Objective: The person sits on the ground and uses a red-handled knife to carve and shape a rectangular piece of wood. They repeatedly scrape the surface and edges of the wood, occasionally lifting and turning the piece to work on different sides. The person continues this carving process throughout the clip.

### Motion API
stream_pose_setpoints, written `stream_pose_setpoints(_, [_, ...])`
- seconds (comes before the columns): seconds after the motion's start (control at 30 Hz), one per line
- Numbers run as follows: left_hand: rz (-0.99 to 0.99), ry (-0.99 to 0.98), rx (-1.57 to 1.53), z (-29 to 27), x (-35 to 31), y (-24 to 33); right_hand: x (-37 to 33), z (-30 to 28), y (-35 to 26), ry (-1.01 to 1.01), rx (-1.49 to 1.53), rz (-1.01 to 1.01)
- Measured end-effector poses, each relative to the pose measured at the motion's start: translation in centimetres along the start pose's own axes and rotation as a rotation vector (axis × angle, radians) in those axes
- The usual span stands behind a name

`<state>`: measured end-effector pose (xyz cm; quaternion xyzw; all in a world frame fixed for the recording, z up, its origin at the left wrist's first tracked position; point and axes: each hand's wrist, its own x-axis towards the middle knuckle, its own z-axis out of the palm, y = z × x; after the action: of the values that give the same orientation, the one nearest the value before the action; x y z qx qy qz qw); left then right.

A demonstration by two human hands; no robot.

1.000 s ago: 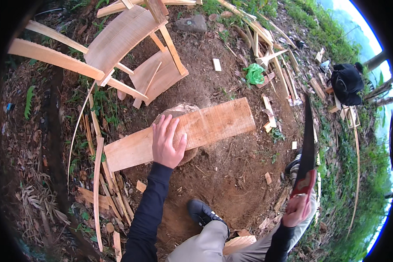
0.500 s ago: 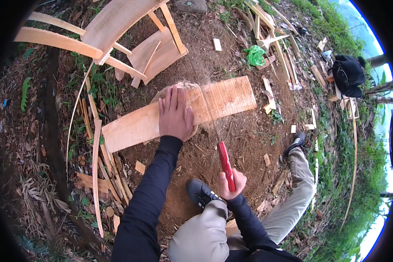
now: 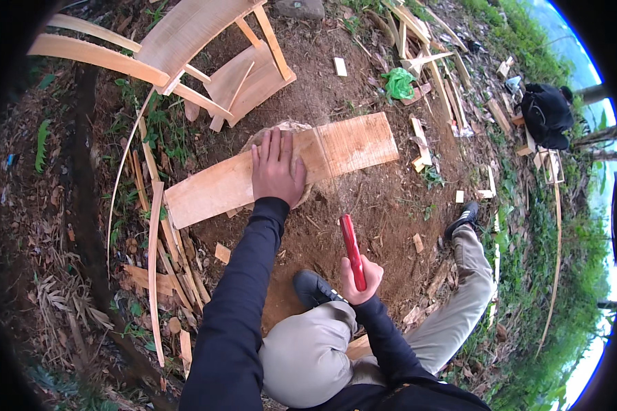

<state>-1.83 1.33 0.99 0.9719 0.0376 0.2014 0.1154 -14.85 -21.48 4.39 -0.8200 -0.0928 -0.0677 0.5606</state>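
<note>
A pale wooden board (image 3: 209,194) lies slantwise across a stump (image 3: 291,126), its right end reaching past the stump. My left hand (image 3: 279,170) is spread flat on the board near its middle, pressing on it without gripping. To the right of that hand, a dark line crosses the board's width. My right hand (image 3: 363,279) is wrapped round the red handle of a handsaw (image 3: 349,236), on the near side of the board. The saw's thin blade points away toward the dark line, seen nearly edge-on and hard to make out.
A wooden chair (image 3: 185,34) stands at the far left. Long wood strips (image 3: 155,274) lie on the left ground, with more offcuts (image 3: 421,144) to the right. A green plastic bag (image 3: 399,84) and a black backpack (image 3: 547,113) lie farther off. My shoe (image 3: 315,288) is near the stump.
The whole view has shifted slightly. My right hand and the saw handle sit a little higher and farther left in the picture; my left hand stays on the board.
</note>
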Motion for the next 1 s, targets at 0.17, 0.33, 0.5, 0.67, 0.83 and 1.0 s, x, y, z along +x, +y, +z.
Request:
stream_pose_setpoints(0.17, [0.009,0.026,-0.019,0.2,0.0,0.1,3.5,1.1,-1.0,-0.019,0.189,0.181])
stream_pose_setpoints(0.33, [0.010,0.030,0.018,-0.1,0.2,-0.1,0.6,-0.9,-1.0,0.033,0.122,0.107])
stream_pose_setpoints(0.5, [0.023,0.060,-0.010,0.3,0.5,-0.1,4.1,1.3,-0.6,-0.029,0.063,0.081])
stream_pose_setpoints(0.67, [0.008,0.025,0.029,0.3,0.2,-0.2,-0.4,0.4,-0.3,0.034,0.072,0.040])
stream_pose_setpoints(0.83, [0.015,0.035,-0.001,0.7,0.0,0.0,4.0,1.3,-0.6,-0.028,0.133,0.091])
stream_pose_setpoints(1.0, [0.027,0.032,0.044,0.7,0.0,-0.2,-0.8,-1.5,-1.1,-0.013,0.038,0.007])
